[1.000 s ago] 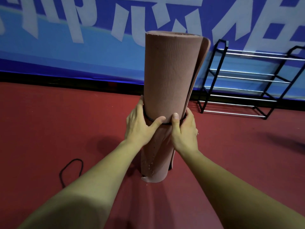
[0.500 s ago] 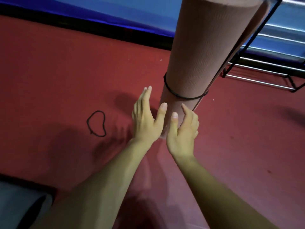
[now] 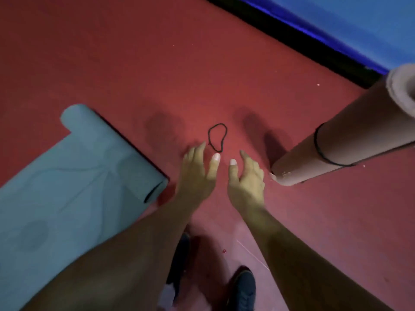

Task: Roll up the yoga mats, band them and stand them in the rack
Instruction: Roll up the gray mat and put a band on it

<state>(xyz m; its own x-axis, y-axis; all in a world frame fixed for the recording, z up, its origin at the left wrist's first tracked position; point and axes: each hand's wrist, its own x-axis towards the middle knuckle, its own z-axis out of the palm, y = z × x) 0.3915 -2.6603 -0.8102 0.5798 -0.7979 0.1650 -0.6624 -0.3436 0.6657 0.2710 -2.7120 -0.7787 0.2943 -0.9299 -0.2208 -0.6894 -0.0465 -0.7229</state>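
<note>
A rolled pink-brown yoga mat (image 3: 350, 135) stands on end at the right, leaning toward the upper right, with a black band (image 3: 320, 149) round it. A loose black band (image 3: 217, 137) lies in a loop on the red floor just beyond my fingertips. A grey-blue yoga mat (image 3: 67, 180) lies at the left, partly rolled at its far end. My left hand (image 3: 197, 173) and my right hand (image 3: 246, 180) hover side by side over the floor, fingers relaxed and holding nothing. My right hand is close beside the pink mat's foot without touching it.
Red floor (image 3: 134, 63) spreads all round. A black skirting strip (image 3: 303, 41) and blue wall (image 3: 359, 23) run across the upper right. My dark shoes (image 3: 242, 290) show at the bottom centre.
Both hands have let go of the pink mat and dropped toward the floor. The view has swung down and left, bringing the loose band and the grey-blue mat into sight; the rack is out of view.
</note>
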